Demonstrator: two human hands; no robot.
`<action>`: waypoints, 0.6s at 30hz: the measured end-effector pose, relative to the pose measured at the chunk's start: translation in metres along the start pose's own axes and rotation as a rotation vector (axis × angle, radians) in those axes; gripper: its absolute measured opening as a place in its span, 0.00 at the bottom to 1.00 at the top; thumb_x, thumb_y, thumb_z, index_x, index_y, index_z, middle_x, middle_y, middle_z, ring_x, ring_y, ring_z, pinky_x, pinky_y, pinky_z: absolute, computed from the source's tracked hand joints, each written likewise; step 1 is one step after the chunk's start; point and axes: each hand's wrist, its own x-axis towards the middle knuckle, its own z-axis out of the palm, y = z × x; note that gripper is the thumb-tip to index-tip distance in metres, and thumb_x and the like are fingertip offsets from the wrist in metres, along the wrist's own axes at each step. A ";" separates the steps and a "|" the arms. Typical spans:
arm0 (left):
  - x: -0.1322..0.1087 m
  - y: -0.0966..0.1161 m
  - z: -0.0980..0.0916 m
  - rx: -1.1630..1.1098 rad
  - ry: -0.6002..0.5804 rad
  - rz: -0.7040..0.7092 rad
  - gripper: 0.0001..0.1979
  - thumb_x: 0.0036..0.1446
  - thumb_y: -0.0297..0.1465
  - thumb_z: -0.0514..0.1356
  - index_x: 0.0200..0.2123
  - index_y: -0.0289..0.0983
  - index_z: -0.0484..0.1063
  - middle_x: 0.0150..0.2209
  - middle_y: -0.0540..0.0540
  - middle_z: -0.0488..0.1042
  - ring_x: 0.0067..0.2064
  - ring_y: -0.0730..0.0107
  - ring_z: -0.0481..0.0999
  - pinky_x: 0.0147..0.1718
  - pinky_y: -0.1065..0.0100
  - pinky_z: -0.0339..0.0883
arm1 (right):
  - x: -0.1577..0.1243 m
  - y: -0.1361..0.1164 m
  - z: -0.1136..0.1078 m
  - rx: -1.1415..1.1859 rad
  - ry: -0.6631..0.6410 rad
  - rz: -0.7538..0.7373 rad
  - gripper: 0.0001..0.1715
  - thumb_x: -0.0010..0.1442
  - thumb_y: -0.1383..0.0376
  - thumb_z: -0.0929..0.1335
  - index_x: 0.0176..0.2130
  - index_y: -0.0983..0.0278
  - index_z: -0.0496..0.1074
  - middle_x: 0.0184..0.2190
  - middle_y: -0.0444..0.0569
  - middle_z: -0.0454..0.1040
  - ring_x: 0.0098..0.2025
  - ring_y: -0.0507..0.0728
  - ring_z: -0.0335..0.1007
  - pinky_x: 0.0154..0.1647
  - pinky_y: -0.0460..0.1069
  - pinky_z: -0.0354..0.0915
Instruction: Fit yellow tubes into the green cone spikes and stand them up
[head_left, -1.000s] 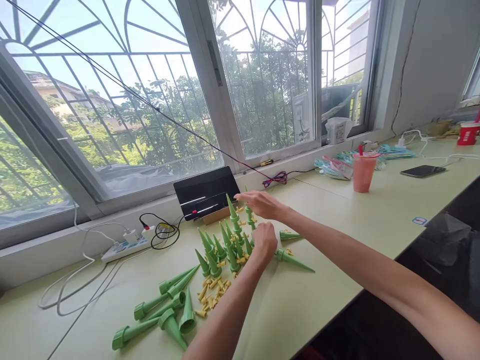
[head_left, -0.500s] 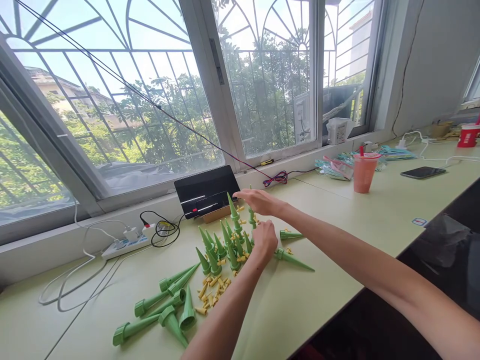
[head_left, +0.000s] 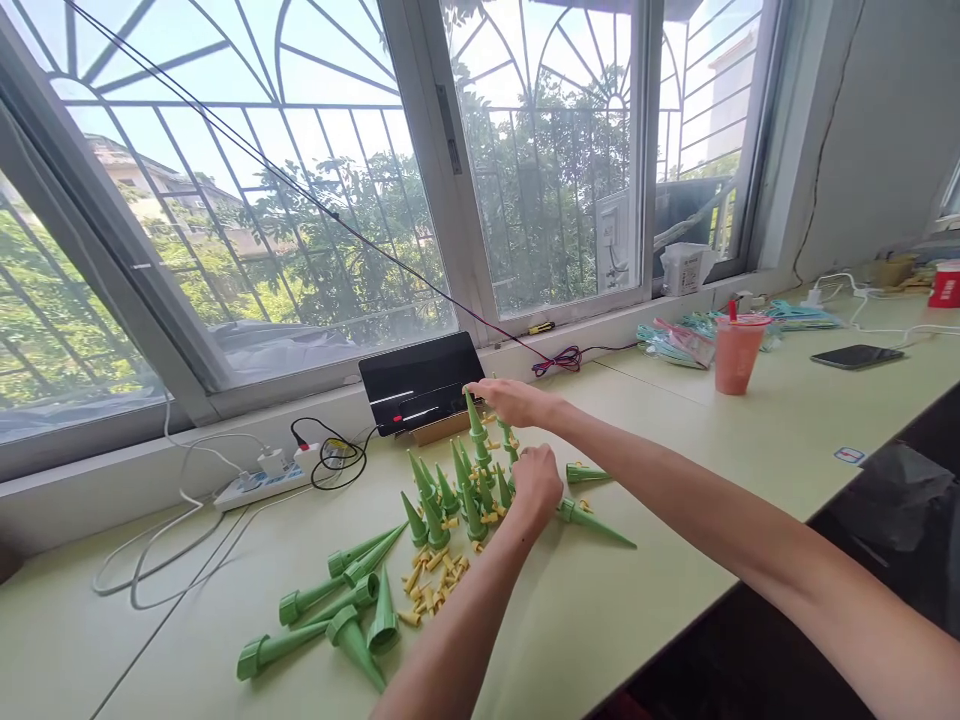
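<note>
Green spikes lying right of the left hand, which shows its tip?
The nearer spike, tip pointing right; the farther spike has its tip hidden behind the right forearm.

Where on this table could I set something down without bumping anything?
Bare tabletop lies between the right forearm, the pink drink cup and the phone. Another bare patch runs between the left forearm and the right, nearer than the lying green spike. It's crowded around the left hand and right hand: standing green spikes, loose yellow pieces.
</note>
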 end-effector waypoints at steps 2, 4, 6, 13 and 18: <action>0.000 -0.001 0.001 -0.004 0.009 -0.002 0.14 0.58 0.27 0.55 0.47 0.31 0.68 0.45 0.32 0.72 0.43 0.57 0.76 0.38 0.65 0.67 | -0.001 0.000 0.000 0.006 0.019 0.000 0.35 0.55 0.82 0.61 0.59 0.64 0.58 0.47 0.54 0.71 0.38 0.57 0.72 0.34 0.47 0.64; 0.000 -0.002 0.002 -0.008 0.019 -0.001 0.13 0.59 0.27 0.55 0.47 0.31 0.68 0.45 0.33 0.72 0.44 0.57 0.76 0.39 0.64 0.67 | -0.002 -0.001 -0.002 0.027 0.053 -0.004 0.36 0.56 0.81 0.61 0.61 0.63 0.57 0.51 0.55 0.69 0.40 0.57 0.72 0.37 0.47 0.65; 0.000 -0.002 0.003 -0.013 0.026 -0.001 0.13 0.59 0.28 0.55 0.47 0.32 0.68 0.45 0.33 0.72 0.44 0.57 0.76 0.39 0.64 0.67 | -0.003 -0.002 -0.005 0.061 0.090 -0.011 0.36 0.57 0.80 0.61 0.62 0.62 0.55 0.55 0.55 0.66 0.43 0.57 0.72 0.40 0.48 0.66; -0.001 -0.003 0.002 -0.016 0.026 0.004 0.13 0.58 0.28 0.55 0.47 0.31 0.68 0.44 0.33 0.71 0.43 0.56 0.76 0.38 0.64 0.67 | -0.007 -0.002 -0.017 0.180 0.196 -0.039 0.35 0.60 0.76 0.62 0.63 0.62 0.53 0.60 0.56 0.60 0.54 0.60 0.66 0.51 0.54 0.65; -0.002 -0.003 0.000 -0.024 0.027 0.012 0.13 0.59 0.28 0.54 0.47 0.32 0.68 0.45 0.33 0.71 0.43 0.57 0.76 0.38 0.64 0.67 | -0.012 0.000 -0.022 0.267 0.244 -0.031 0.36 0.61 0.73 0.62 0.65 0.61 0.49 0.62 0.57 0.57 0.55 0.60 0.64 0.54 0.57 0.63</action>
